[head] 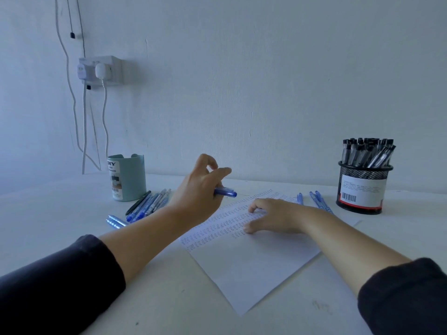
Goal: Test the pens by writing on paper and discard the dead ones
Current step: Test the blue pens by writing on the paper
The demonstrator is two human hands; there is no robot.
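Sideways, blue pen [226, 192] in left hand's [198, 187] grip, above paper [254, 257].

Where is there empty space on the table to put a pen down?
Bare white table lies in front of the scribbled paper sheet, and between the paper and the black mesh pen cup. It is crowded beside the green plastic cup, where blue pens lie.

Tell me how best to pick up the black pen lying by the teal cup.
Pinch the slim black pen across its mid-barrel from above. It lies flat at the left edge of the blue pens, so that outer side looks free for a finger.
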